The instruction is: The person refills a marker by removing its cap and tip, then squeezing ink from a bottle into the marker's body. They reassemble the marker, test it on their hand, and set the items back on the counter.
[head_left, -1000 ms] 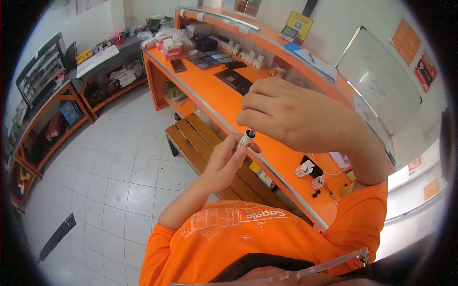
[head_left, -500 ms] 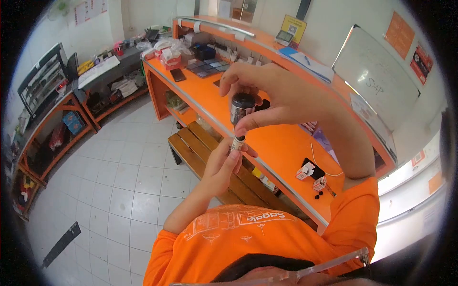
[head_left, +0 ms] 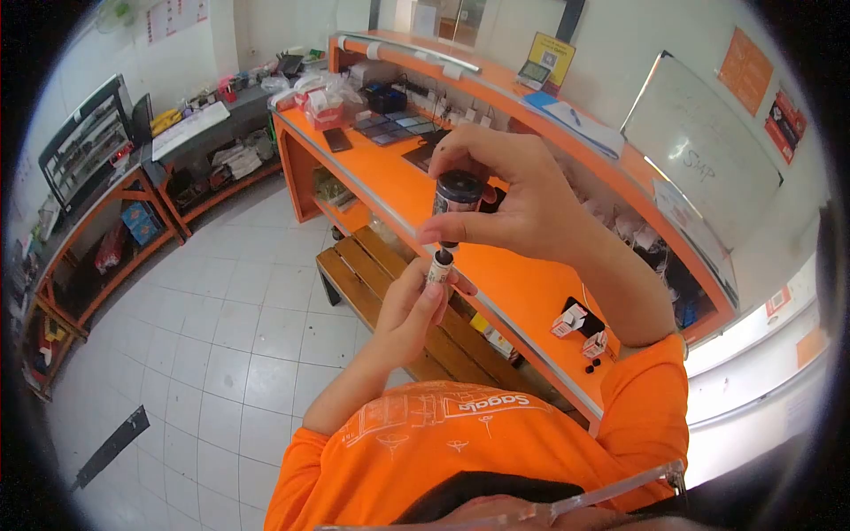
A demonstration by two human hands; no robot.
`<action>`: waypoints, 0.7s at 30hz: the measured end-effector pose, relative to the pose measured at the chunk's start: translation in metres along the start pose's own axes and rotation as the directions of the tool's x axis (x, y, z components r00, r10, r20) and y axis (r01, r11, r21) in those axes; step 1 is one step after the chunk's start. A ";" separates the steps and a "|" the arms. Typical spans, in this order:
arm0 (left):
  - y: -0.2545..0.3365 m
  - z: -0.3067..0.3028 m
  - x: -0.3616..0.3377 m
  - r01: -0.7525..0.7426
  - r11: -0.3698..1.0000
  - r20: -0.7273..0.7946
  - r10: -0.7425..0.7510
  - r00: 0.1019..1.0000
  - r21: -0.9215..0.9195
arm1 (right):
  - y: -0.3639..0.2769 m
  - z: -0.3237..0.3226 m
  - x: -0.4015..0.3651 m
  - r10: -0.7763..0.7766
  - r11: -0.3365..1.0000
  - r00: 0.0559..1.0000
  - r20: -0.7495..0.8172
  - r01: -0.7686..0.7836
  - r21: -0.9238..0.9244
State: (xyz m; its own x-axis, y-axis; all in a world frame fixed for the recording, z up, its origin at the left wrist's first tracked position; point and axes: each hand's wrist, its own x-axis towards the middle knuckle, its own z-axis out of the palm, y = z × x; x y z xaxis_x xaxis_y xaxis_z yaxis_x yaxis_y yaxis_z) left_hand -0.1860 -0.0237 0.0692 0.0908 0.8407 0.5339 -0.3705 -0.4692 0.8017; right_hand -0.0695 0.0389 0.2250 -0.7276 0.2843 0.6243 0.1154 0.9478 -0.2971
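Note:
My right hand (head_left: 522, 199) grips a small dark bottle (head_left: 459, 192) by its sides, thumb in front and fingers curled behind. The bottle has a shiny black upper end and a label around its body. Directly below it, my left hand (head_left: 409, 311) pinches a slim white vial (head_left: 439, 269) with printing on it and a narrow black top. The dark bottle's lower end is right at the vial's top, the two lined up nearly upright. My thumb partly covers the dark bottle's lower part, and my left fingers hide the vial's base.
Beneath my hands is an orange counter (head_left: 522, 292) with small red-and-white boxes (head_left: 568, 320) and black caps (head_left: 591, 365). A wooden slatted bench (head_left: 363, 265) stands before it. Further back lie a phone (head_left: 337, 140) and plastic bags (head_left: 323, 88). A whiteboard (head_left: 699, 146) leans at the right.
My right hand and forearm have shifted and turned slightly, with the dark bottle a little lower and to the right. My left hand keeps the vial in nearly the same place.

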 end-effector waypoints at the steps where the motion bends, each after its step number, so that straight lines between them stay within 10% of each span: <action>1: 0.001 0.001 0.000 -0.006 1.000 -0.003 0.006 1.000 0.012 | 0.000 0.001 -0.001 0.001 1.000 1.000 0.000 -0.001 0.000; 16: 0.002 0.005 -0.003 -0.007 0.999 -0.022 0.008 1.000 0.033 | -0.005 -0.006 -0.009 0.192 0.964 0.968 0.162 -0.217 0.152; 21: 0.001 0.004 -0.004 -0.027 0.999 -0.022 0.028 0.999 0.033 | -0.004 -0.007 -0.010 0.222 0.800 0.940 0.258 -0.327 0.503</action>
State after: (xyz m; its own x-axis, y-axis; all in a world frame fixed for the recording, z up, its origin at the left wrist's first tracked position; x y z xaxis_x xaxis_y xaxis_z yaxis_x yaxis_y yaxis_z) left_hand -0.1832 -0.0279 0.0687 0.0600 0.8330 0.5501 -0.3417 -0.5006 0.7954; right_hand -0.0579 0.0330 0.2253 -0.8331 0.4403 0.3347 -0.0102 0.5929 -0.8052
